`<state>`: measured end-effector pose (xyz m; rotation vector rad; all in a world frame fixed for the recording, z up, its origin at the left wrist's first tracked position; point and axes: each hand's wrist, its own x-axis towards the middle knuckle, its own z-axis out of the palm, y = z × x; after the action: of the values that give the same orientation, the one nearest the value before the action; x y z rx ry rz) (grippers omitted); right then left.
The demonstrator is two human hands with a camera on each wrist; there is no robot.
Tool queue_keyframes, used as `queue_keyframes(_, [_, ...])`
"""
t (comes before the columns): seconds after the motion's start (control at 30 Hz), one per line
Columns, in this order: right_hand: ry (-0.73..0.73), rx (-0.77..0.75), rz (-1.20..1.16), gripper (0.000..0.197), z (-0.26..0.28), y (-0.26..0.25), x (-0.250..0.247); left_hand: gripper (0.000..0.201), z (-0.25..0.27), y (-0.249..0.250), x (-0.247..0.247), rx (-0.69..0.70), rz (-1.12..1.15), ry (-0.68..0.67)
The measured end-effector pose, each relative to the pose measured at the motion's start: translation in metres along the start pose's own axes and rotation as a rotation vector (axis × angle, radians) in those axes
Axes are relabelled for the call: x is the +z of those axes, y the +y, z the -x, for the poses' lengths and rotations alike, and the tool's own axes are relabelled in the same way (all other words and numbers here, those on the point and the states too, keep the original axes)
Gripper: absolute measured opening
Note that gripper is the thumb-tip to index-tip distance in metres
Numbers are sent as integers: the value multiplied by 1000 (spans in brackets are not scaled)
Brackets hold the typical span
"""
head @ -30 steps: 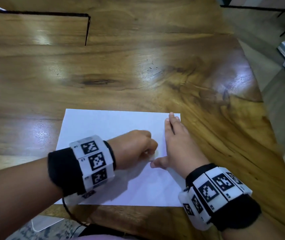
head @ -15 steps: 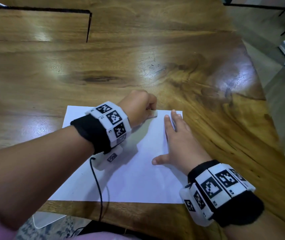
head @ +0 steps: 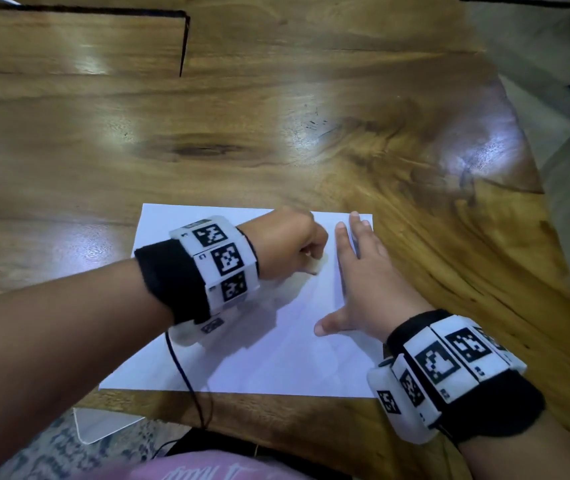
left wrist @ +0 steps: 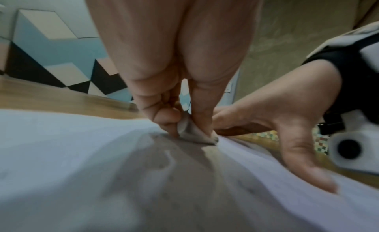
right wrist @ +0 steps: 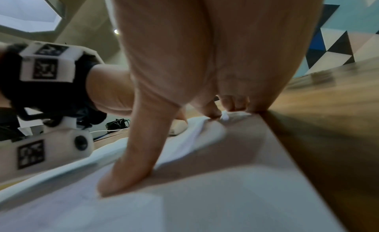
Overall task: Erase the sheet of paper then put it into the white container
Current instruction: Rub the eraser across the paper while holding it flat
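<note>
The left hand (head: 288, 245), pinching an eraser (left wrist: 191, 133), has been drawn back from the far edge of the sheet of paper (head: 276, 358), flattened on the table (head: 276, 133) by the spread right hand (head: 363, 282), so erasing is judged unfinished.

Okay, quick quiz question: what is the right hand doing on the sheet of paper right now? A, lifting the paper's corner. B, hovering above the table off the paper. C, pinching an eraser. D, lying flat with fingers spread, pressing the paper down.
D: the right hand lies flat with straight fingers on the sheet of paper, holding it down, while the left hand pinches the eraser against the sheet.
</note>
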<state>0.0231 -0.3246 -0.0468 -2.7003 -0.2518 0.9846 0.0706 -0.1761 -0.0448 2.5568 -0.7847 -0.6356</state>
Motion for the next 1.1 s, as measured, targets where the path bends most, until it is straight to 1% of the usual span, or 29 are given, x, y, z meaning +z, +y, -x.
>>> queue_keyframes(0.07, [-14, 2, 23, 144, 0, 0, 0, 10, 9, 1, 9, 16, 36, 37])
queue_keyframes(0.13, [-16, 2, 22, 144, -1, 0, 1, 17, 36, 0, 24, 80, 94, 39])
queue_keyframes(0.2, [-16, 0, 18, 144, -1, -1, 0, 20, 66, 0, 35, 54, 210, -34])
queue_keyframes(0.27, [-15, 6, 15, 144, -1, -1, 0, 13, 79, -4, 42, 47, 208, -100])
queue_keyframes(0.33, [-11, 6, 19, 143, 1, -2, -1, 9, 72, -4, 37, 69, 123, -79])
queue_keyframes(0.37, [-7, 5, 26, 143, 0, -2, -1, 8, 63, -2, 30, 64, 110, -46])
queue_keyframes(0.43, [-3, 7, 35, 143, 3, -1, 1, 11, 37, 3, 21, 59, 84, 57])
queue_keyframes(0.47, [-2, 4, 34, 143, 2, -1, 0, 11, 23, 4, 15, 24, 69, 84])
queue_keyframes(0.5, [-4, 6, 32, 143, 1, 0, 0, 12, 13, 7, 11, -13, 55, 89])
queue_keyframes(0.57, [0, 4, 27, 143, 1, 0, 1, 10, 6, 9, 13, -36, 63, 70])
queue_keyframes(0.63, [0, 0, 21, 143, 0, 0, 2, 5, 23, 9, 19, -10, 62, 34])
queue_keyframes(0.7, [-1, -4, 21, 143, 1, 0, 2, 7, 45, 9, 31, 36, 88, 7])
queue_keyframes(0.8, [-4, -6, 0, 143, 2, 0, 1, 11, 70, 1, 41, -19, 193, -36])
queue_keyframes(0.87, [-5, -2, 2, 142, 2, 0, 1, 4, 72, -3, 43, -4, 156, -41])
queue_keyframes(0.9, [-6, 0, 6, 143, 2, 0, 1, 6, 72, -6, 44, 2, 163, -21])
queue_keyframes(0.97, [-10, 2, 8, 143, 2, 0, 1, 12, 72, -7, 39, -29, 218, 52])
queue_keyframes(1.0, [-13, 2, 4, 143, 2, 0, 1, 13, 72, -9, 37, -44, 235, 91])
queue_keyframes(1.07, [-14, 1, 1, 143, 1, 0, 1, 8, 75, -15, 34, -26, 227, 179])
queue_keyframes(1.1, [-13, -2, 3, 143, 1, 1, 2, 10, 75, -16, 34, -19, 215, 219])
